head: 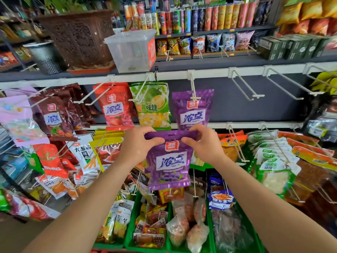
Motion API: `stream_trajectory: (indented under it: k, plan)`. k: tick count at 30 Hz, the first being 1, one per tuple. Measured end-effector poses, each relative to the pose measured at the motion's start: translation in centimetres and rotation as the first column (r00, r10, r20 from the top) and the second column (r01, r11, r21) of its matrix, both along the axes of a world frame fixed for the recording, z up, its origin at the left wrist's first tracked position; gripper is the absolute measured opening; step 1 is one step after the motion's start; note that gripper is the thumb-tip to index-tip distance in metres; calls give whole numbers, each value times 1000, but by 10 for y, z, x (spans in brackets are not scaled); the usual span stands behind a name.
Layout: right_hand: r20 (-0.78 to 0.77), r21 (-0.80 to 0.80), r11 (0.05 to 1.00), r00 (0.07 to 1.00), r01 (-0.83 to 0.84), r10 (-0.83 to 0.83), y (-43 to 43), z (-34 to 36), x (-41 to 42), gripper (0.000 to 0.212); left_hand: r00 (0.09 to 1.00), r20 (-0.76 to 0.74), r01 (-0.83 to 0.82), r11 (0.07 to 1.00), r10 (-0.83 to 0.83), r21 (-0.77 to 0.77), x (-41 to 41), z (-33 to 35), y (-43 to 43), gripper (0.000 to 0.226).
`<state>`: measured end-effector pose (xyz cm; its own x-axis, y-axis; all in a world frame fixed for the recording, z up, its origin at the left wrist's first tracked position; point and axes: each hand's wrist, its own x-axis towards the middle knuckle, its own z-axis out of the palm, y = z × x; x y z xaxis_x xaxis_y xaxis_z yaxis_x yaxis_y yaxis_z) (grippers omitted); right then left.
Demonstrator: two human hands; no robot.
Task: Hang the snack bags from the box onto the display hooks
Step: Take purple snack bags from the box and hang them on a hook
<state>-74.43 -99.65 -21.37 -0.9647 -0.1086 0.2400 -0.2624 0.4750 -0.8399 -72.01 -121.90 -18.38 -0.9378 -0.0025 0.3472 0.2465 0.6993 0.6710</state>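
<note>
Left hand (138,144), right hand (203,143): each pinches a top corner of one purple snack bag (169,161), held just below the hook (192,84) carrying a matching hung bag (193,114). Step: hanging. Next, likely: raise the bag and thread its hole onto the hook tip.

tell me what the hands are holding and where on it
A purple bag, held by its top strip: the left hand pinches the left end and the right hand pinches the right end.
</note>
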Motion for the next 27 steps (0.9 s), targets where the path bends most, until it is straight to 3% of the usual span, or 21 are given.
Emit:
stream_trajectory:
  k: [8,16,21,27]
  plan:
    - [12,-67,998,1000,4,-3,16,10,-15,10,990,77,119,993,-117,-22,7,8,-2,18]
    - [-45,-237,969,996,69,-82,50,33,-34,17,998,17,-56,998,56,-27,10,15,-12,20]
    - [-88,-184,975,986,126,-144,53,50,-47,4,997,-7,-79,996,79,-49,8,12,-16,16]
    - [-59,-177,975,987,138,-150,48,57,-56,5,997,-5,-83,995,83,-54,8,10,-18,16]
